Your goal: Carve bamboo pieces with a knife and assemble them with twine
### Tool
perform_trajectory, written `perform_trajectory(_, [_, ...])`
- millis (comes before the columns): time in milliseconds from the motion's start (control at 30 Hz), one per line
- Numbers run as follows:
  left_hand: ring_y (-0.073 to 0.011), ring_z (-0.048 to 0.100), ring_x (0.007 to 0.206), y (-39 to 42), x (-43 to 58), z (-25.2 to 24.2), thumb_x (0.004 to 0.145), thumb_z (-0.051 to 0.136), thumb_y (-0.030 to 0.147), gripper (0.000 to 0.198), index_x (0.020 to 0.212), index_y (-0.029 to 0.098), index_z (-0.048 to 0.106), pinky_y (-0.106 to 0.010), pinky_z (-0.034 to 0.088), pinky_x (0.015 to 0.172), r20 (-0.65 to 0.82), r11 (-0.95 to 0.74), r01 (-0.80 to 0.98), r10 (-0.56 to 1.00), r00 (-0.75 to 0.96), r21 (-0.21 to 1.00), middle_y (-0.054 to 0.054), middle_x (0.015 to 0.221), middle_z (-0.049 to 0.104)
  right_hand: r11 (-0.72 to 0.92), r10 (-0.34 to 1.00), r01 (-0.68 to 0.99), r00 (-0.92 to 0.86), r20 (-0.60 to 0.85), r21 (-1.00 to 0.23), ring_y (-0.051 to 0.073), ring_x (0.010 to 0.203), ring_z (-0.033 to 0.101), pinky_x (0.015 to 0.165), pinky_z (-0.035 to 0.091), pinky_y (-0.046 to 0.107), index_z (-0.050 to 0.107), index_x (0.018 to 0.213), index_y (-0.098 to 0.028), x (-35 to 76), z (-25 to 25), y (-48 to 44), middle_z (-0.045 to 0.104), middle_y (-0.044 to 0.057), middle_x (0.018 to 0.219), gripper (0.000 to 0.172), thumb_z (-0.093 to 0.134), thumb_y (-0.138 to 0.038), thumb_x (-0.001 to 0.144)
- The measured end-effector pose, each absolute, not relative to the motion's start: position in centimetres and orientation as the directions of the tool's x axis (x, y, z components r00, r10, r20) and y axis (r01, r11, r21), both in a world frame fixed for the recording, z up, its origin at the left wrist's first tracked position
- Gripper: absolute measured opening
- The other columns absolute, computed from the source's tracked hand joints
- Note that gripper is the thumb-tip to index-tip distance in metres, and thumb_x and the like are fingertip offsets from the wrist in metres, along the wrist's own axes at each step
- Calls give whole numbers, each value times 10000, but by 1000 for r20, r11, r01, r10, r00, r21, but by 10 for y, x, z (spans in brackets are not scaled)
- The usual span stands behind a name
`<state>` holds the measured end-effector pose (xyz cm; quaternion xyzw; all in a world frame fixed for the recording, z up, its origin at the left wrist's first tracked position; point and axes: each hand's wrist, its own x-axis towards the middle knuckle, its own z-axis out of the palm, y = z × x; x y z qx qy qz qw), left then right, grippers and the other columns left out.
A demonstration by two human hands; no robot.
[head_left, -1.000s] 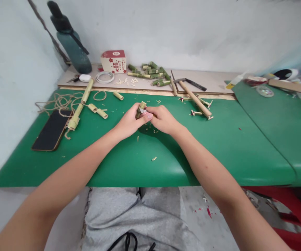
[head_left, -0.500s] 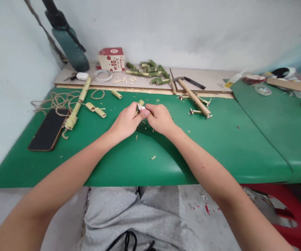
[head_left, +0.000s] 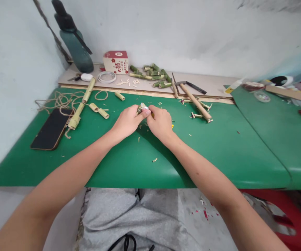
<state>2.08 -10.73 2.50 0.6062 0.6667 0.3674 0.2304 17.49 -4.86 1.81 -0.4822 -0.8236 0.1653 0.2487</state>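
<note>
Some thin, pale chips (head_left: 154, 160) lie on smooth green desk (head_left: 218, 150). Above, left hand (head_left: 126, 119) grips short bamboo bit (head_left: 140, 106); right hand (head_left: 161, 120) closed around yellow tool (head_left: 173, 126), mostly hidden. Left side: flat dark phone (head_left: 52, 130), rough loopy string (head_left: 66, 98). Right side: long wood-handled hammer (head_left: 196, 103).

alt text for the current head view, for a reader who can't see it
A person's left hand holds a small bamboo piece, and the right hand a mostly hidden yellow tool, over a green tabletop with shavings. Beyond are cut bamboo pieces, a hammer and a teal bottle.
</note>
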Motion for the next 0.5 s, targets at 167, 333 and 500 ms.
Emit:
perform_trajectory(167, [-155, 455, 634, -114, 34, 24, 957, 671, 643, 507, 739, 223, 488, -309, 277, 629, 90, 30, 590, 981, -174, 807, 10, 674, 544, 454, 886, 638, -250, 391, -622, 184, 639, 401, 634, 235, 322, 483, 735, -249, 190, 21, -21, 525, 20, 661, 546, 364, -642, 1096])
perform_trajectory(333, [-130, 466, 654, -108, 35, 14, 888, 731, 697, 527, 840, 216, 522, -292, 356, 640, 40, 15, 320, 986, -163, 947, 34, 712, 524, 508, 861, 592, -361, 357, -626, 167, 616, 367, 623, 241, 325, 407, 707, -255, 200, 23, -17, 481, 0, 633, 596, 354, -729, 1063])
perform_trajectory(500, [-96, 379, 599, -100, 26, 12, 802, 839, 680, 573, 868, 227, 494, -277, 319, 553, 10, 0, 56, 986, -168, 998, 56, 710, 441, 616, 764, 493, -563, 314, -614, 156, 620, 394, 623, 260, 318, 410, 714, -250, 196, 24, -25, 497, -6, 633, 551, 377, -680, 1056])
